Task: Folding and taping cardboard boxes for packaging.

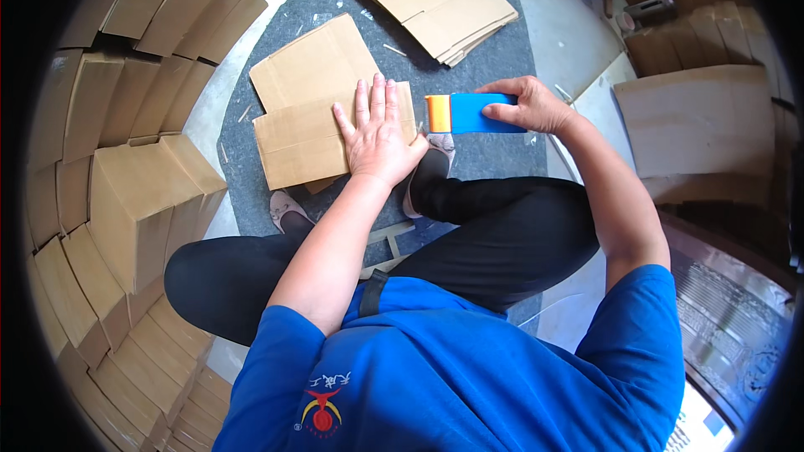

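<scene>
My left hand [378,146] lies flat with fingers spread on a folded brown cardboard box [293,151], pressing it from above. That box rests partly over another cardboard piece [314,59] on the dark mat. To the right, my right hand [540,106] is closed around a flat blue tool with an orange end [469,113]; its exact kind I cannot make out. The orange end faces the box's right edge, a small gap away. Thumb on top, fingers along the far side, the right hand grips the tool's right end.
A pile of flattened cardboard [435,0] lies at the far side, partly on the dark mat [494,50]. Cardboard boxes [134,192] are stacked high along the left. More cardboard [695,125] stands at the right. My feet and a low wooden frame [387,244] are close to the box.
</scene>
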Demonstrator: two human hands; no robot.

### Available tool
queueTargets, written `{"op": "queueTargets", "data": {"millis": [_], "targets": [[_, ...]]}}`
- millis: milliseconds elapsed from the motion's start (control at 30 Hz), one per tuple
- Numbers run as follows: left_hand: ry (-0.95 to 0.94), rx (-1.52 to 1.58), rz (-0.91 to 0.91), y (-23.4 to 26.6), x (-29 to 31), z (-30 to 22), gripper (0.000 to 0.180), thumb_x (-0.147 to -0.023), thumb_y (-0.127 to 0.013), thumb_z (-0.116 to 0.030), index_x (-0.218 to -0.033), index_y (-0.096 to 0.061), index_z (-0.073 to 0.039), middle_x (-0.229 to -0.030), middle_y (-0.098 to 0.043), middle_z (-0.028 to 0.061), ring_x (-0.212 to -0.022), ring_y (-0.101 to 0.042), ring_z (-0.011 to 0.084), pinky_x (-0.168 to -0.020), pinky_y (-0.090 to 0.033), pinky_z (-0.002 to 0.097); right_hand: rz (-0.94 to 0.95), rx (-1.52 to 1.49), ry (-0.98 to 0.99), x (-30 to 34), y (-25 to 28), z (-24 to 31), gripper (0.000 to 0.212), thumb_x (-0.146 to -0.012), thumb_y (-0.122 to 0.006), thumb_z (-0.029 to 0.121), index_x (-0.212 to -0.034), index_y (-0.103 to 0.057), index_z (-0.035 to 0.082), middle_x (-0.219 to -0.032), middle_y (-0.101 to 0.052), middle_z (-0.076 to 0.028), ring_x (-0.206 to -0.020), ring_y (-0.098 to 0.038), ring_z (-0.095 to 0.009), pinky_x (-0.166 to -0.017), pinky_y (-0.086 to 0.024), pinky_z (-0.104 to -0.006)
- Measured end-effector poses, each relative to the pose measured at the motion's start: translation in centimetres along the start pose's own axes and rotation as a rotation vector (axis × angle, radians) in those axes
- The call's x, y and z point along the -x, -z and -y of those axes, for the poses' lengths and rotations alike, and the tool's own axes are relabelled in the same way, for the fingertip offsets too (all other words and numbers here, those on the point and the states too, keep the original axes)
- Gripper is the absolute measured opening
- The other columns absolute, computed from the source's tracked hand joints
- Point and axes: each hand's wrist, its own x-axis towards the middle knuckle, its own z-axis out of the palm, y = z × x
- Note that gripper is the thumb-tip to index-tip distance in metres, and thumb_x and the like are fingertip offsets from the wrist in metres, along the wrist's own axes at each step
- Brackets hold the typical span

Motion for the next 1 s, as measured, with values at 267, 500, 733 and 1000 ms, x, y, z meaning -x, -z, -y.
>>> {"op": "queueTargets", "data": {"millis": [267, 500, 733, 1000], "targets": [[-0.034, -0.009, 0.007, -0.4, -0.3, -0.3, 0.098, -0.08, -0.068, -0.051, -0.157, -0.026, -0.009, -0.166, -0.015, 0.0093, -0.154, -0.004, 0.0275, -0.12, 0.004, 0.0609, -0.02, 0.32, -0.034, -1.4, -0.3, -1.7, 0.048, -0.081, -0.066, 0.044, -0.117, -0.072, 0.012, -0.103, -0.072, -0.019, -0.098, -0.069, -0.035, -0.092, -0.053, -0.0418], [-0.178, 0.037, -0.023, -0.2, 0.8, 0.8, 0.088, -0.076, -0.073, -0.046, -0.153, -0.038, -0.021, -0.164, -0.017, 0.0172, -0.153, -0.006, 0.0356, -0.116, 0.004, 0.0676, -0.094, 0.568, -0.065, -2.1, -4.8, 4.6, 0.037, -0.081, -0.065, 0.038, -0.104, -0.074, 0.011, -0.087, -0.073, -0.015, -0.082, -0.071, -0.033, -0.079, -0.057, -0.0427], [-0.291, 0.278, -0.322, -2.7, 1.3, 2.9, 0.043, -0.072, -0.059, -0.017, -0.113, -0.072, -0.01, -0.138, -0.052, 0.0119, -0.141, -0.036, 0.032, -0.119, -0.002, 0.0648, -0.261, 0.749, 0.049, -3.2, -12.5, 4.1, 0.041, -0.084, -0.062, 0.025, -0.122, -0.06, 0.008, -0.088, -0.072, -0.016, -0.08, -0.071, -0.033, -0.075, -0.054, -0.047], [-0.312, 0.243, -0.367, -3.1, 1.7, 2.8, 0.032, -0.081, -0.06, -0.013, -0.11, -0.071, -0.01, -0.124, -0.063, 0.0048, -0.131, -0.049, 0.0258, -0.119, -0.017, 0.0611, 0.237, 1.071, 0.059, -4.9, -16.7, 1.2, 0.05, -0.095, -0.049, 0.018, -0.141, -0.046, -0.001, -0.108, -0.072, -0.015, -0.106, -0.068, -0.033, -0.085, -0.05, -0.0536]]}}
